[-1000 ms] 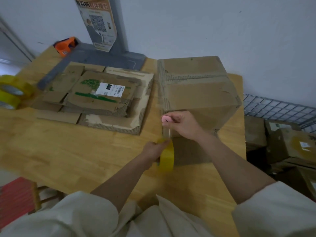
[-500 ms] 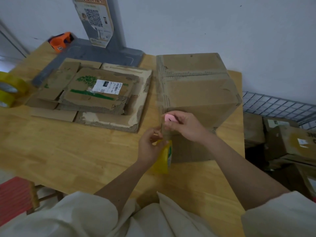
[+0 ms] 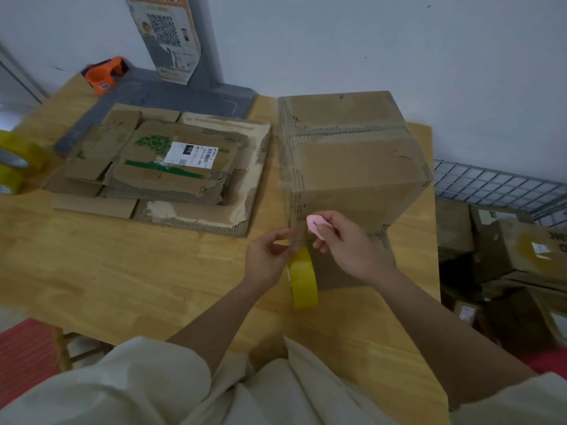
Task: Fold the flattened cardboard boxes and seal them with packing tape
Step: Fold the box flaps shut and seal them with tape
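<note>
A folded cardboard box (image 3: 352, 154) stands on the wooden table (image 3: 122, 271), with tape running over its top seam and down its near side. A yellow tape roll (image 3: 303, 279) hangs on edge against the box's near face. My left hand (image 3: 265, 259) is beside the roll, fingers curled at the strip of tape just above it. My right hand (image 3: 346, 240) grips a small pink cutter (image 3: 316, 223) at the tape on the box's near face. Flattened cardboard boxes (image 3: 171, 167) lie stacked to the left.
Two more yellow tape rolls (image 3: 13, 161) sit at the table's left edge. An orange tape dispenser (image 3: 104, 73) and a grey stand base (image 3: 171, 96) are at the back. Right of the table, boxes (image 3: 521, 256) lie below a wire rack (image 3: 497, 185).
My left hand has risen from the roll's side to the tape strip above it. The roll now hangs lower. My right hand with the cutter stayed at the box face.
</note>
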